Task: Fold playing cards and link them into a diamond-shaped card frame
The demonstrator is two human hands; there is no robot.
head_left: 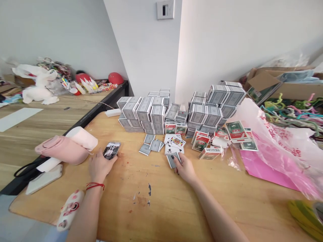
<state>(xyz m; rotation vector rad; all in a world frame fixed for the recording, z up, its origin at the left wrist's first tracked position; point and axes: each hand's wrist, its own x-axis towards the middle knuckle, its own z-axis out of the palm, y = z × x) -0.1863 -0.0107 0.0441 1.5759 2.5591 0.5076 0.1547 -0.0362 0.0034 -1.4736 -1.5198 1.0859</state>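
Note:
My left hand [99, 167] rests on the wooden table [164, 201], its fingers touching a dark phone [111, 150] that shows numbers on its screen. My right hand [185, 168] is closed on a small fan of playing cards [173, 159] with grey patterned backs. Just beyond it lie face-up cards [174, 144] and a few face-down cards [151, 144]. Behind them stand stacks of grey card packs [145, 114] and a second group of stacked packs [214, 107].
Red-and-green card boxes [217, 139] lie scattered at right beside a pink plastic bag [272, 151]. A pink cloth roll [63, 149] and white stand sit at the left edge. Coloured cords [292, 114] and cardboard boxes [277, 80] are at far right.

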